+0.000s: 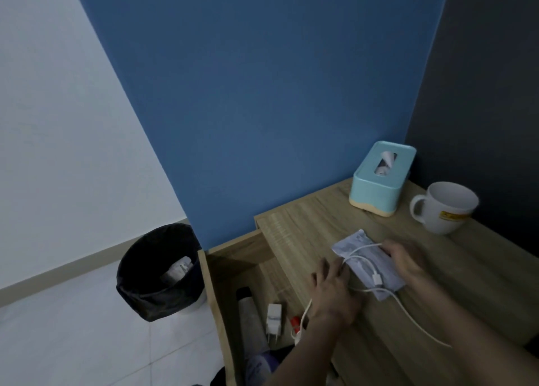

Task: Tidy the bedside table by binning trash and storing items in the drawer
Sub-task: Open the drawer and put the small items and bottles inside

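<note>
A white charging cable (pixel 364 257) lies looped over a grey-white paper packet (pixel 388 277) on the wooden bedside table (pixel 437 312). My left hand (pixel 332 289) pinches the cable at the packet's left edge. My right hand (pixel 405 258) rests on the packet's far right side, fingers curled onto the cable loop there. One end of the cable trails off to the right front; another hangs into the open drawer (pixel 233 269). The drawer holds a white charger plug (pixel 274 318), a dark cylindrical bottle (pixel 248 309) and a small red item (pixel 295 321).
A black bin (pixel 160 271) with some white trash inside stands on the tiled floor left of the drawer. A light blue tissue box (pixel 379 181) and a white mug (pixel 446 207) stand at the back of the table by the blue wall.
</note>
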`<state>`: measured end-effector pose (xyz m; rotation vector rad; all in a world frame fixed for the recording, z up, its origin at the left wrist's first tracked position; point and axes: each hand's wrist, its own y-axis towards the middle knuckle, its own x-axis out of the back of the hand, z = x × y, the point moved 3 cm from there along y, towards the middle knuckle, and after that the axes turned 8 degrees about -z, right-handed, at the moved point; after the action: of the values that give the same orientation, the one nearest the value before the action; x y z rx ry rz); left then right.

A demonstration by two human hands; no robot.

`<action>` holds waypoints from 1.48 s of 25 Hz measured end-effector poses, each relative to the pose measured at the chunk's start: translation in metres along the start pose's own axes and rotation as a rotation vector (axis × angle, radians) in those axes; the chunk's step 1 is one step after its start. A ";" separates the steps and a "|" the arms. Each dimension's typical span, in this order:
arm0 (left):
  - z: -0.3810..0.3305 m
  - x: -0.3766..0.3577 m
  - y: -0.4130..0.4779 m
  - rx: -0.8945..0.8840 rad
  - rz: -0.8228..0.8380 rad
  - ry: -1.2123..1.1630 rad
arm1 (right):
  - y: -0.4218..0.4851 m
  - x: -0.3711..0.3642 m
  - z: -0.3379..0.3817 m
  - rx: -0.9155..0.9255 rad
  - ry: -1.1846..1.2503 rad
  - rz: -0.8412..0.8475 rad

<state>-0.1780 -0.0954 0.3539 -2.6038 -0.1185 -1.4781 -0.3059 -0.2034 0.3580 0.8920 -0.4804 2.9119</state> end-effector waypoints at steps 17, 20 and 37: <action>0.000 -0.018 -0.023 -0.094 -0.023 0.020 | -0.010 0.046 0.022 0.004 0.035 -0.203; 0.001 -0.016 -0.020 -0.067 0.005 -0.203 | -0.010 0.048 0.023 0.058 0.288 -0.357; 0.160 0.059 -0.089 0.395 -0.501 -0.384 | -0.123 -0.158 0.076 0.171 0.037 0.376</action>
<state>-0.0245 0.0184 0.3309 -2.5787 -1.0524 -0.8997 -0.1158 -0.1043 0.3642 0.8443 -0.4440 3.3486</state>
